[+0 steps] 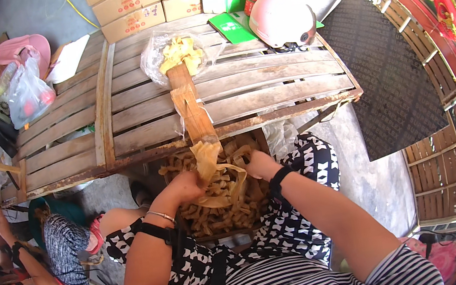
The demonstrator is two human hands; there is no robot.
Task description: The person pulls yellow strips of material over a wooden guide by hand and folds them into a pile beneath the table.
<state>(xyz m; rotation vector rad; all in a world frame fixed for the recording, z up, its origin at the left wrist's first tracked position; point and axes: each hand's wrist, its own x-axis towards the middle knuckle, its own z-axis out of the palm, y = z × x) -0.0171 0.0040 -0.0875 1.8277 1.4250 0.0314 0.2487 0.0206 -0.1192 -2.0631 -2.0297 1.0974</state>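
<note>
A pale tan, soft-looking sheet hangs over the near end of a narrow wooden board. My left hand is closed on the sheet's lower edge. A long, thin tan strip loops between my hands, above a box filled with brown, twisted pieces. My right hand is at the box's right side, its fingers curled around a tan strip; its fingertips are partly hidden. At the board's far end, yellow folded sheets lie in a clear plastic bag.
The board rests on a slatted wooden table with a rusty metal edge. Cartons, a pink helmet and a green box stand at the back. Plastic bags sit at left. Another person's arm is at lower left.
</note>
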